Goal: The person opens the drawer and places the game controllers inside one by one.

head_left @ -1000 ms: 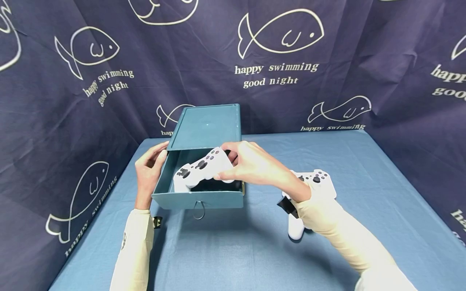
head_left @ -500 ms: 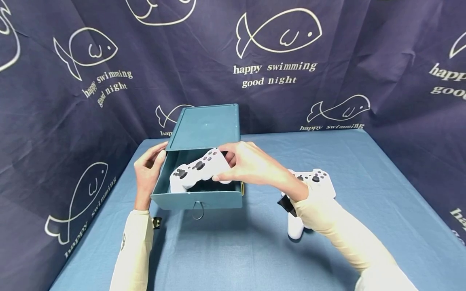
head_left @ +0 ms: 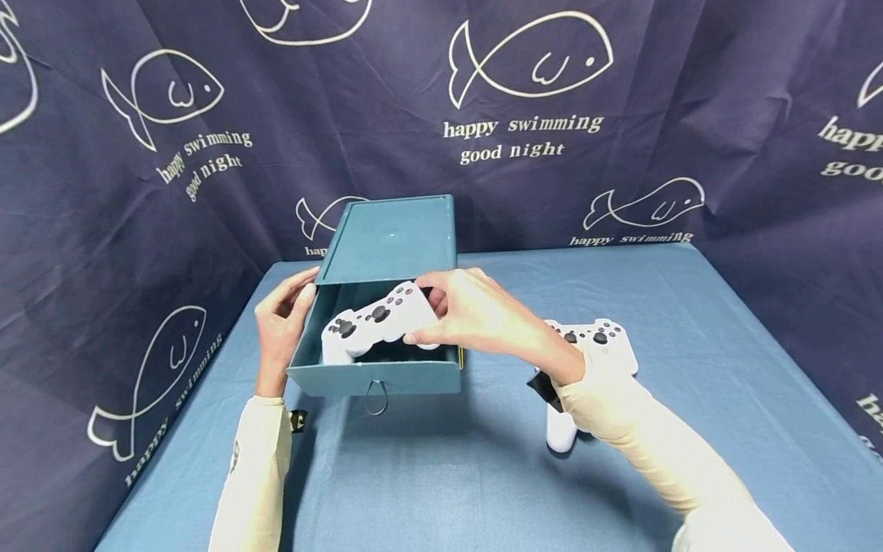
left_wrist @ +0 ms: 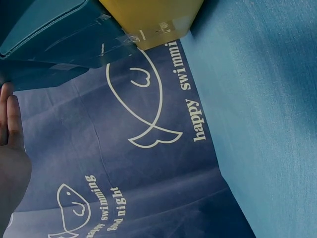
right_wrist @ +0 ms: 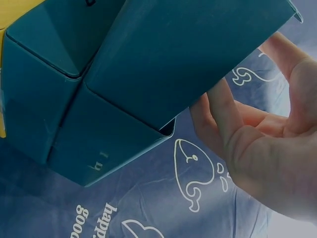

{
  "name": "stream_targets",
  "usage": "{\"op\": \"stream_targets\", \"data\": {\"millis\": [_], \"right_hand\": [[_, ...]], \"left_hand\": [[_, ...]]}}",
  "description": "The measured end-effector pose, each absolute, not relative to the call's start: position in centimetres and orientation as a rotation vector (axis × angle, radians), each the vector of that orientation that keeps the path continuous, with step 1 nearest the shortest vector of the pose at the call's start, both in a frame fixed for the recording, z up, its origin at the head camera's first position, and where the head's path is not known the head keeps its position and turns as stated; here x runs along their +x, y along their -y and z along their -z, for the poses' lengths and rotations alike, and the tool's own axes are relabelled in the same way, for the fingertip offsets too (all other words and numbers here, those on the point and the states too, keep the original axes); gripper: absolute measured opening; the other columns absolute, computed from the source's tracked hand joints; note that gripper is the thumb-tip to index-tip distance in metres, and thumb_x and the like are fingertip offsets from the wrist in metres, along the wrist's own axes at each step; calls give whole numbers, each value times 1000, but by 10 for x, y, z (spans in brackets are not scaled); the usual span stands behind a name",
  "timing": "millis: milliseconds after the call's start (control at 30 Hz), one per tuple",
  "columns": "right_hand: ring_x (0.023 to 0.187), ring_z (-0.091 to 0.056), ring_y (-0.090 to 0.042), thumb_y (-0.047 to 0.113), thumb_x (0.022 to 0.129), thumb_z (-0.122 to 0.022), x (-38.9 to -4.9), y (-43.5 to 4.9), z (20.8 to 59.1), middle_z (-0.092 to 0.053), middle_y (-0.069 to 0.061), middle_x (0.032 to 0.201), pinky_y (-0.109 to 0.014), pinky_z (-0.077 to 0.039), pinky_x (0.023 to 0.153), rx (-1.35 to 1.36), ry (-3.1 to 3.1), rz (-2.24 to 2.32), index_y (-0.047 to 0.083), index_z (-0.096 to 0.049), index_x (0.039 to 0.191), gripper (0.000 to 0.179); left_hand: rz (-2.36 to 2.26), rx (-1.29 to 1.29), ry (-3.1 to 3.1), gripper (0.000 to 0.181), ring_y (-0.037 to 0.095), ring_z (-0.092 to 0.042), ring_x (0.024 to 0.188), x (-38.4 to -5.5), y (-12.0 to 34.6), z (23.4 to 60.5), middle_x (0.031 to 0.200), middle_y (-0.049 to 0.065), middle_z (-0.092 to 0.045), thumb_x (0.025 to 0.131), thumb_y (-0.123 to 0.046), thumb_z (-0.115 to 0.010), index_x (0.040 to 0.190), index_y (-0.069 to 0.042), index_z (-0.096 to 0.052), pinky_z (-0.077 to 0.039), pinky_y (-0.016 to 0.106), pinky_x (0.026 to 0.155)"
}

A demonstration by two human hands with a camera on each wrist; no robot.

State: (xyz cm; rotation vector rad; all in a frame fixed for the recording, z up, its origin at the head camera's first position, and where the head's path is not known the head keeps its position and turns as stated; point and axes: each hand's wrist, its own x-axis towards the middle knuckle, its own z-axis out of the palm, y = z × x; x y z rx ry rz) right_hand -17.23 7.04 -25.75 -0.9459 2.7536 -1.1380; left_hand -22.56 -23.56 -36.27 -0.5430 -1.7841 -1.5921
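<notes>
Head view: we have a teal drawer (head_left: 414,378) pulled out at the front of a teal drawer cabinet (head_left: 392,239), which stands on the left half of the blue-covered table (head_left: 428,491), toward its back edge. Right hand (head_left: 476,310) has thumb and fingers clamped on the right end of a white game controller (head_left: 375,326); that controller sits in the drawer's mouth, tilted, its left end lower, near the drawer's front left corner. Left hand (head_left: 284,318) lies against the left side, thumb apart from the fingers, touching near where drawer and cabinet meet. A second controller (head_left: 607,349) lies on the table, well off the drawer's right edge, partly covered by the right sleeve (head_left: 607,414). A wire ring pull (head_left: 376,414) hangs from the drawer front. Our call, partway: drawer is out, one controller is inside its walls but not released; the second lies outside, and the drawer is not pushed back. Left wrist view: left-hand fingers straight, side by side, tips at the teal side; we see yellow casing (left_wrist: 153,22) next to the teal, meeting the table; no controller here. Right wrist view: right-hand fingers bent, reaching behind the teal wall; their grip and the controller are hidden, so from this view alone we cannot tell what they hold.
</notes>
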Motion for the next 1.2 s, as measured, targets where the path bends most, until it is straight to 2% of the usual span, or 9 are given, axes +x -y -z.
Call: {"op": "stream_targets", "data": {"millis": [100,267,533,800,1067,1200], "right_hand": [[82,-69,-6,27,80,-89,-172,-71,257,-73,4,89,-31,-54,83,-935,-2781,1116,1,-66,132,62],[89,-67,-12,28,82,-87,-173,-72,257,-73,-4,97,-31,-53,87,-907,-2795,1120,1,-67,131,60],[91,-68,-12,27,83,-86,-172,-74,257,-73,-6,102,-29,-53,88,-921,-2748,1200,2,-67,131,57],[91,-70,-17,16,84,-84,-166,-81,261,-70,-12,104,-26,-56,85,-998,-2580,1477,2,-68,126,47],[90,-70,-17,9,85,-84,-153,-87,263,-69,-13,103,-29,-57,87,-1062,-2462,1691,3,-70,122,40],[92,-69,-19,7,85,-84,-146,-87,266,-70,-13,104,-30,-57,87,-1113,-2441,1762,4,-71,121,38]], "left_hand": [[1602,-542,1779,28,6,-70,99,-226,235,362,113,-3,-75,96,13,-59,123,15,-67,-50,19,86],[1616,-561,1759,28,5,-70,99,-225,235,361,114,-2,-75,96,16,-57,122,17,-66,-49,18,88],[1582,-558,1783,28,7,-71,99,-225,236,362,114,-1,-75,96,11,-62,123,14,-68,-50,20,86],[1587,-557,1784,28,7,-70,100,-225,235,362,114,-3,-74,96,11,-62,123,16,-67,-50,19,87],[1571,-570,1781,28,8,-70,100,-226,236,363,116,4,-75,96,11,-62,123,14,-68,-50,20,86],[1579,-580,1772,28,8,-70,100,-226,237,363,116,3,-75,96,11,-62,123,15,-67,-50,20,86]]}}
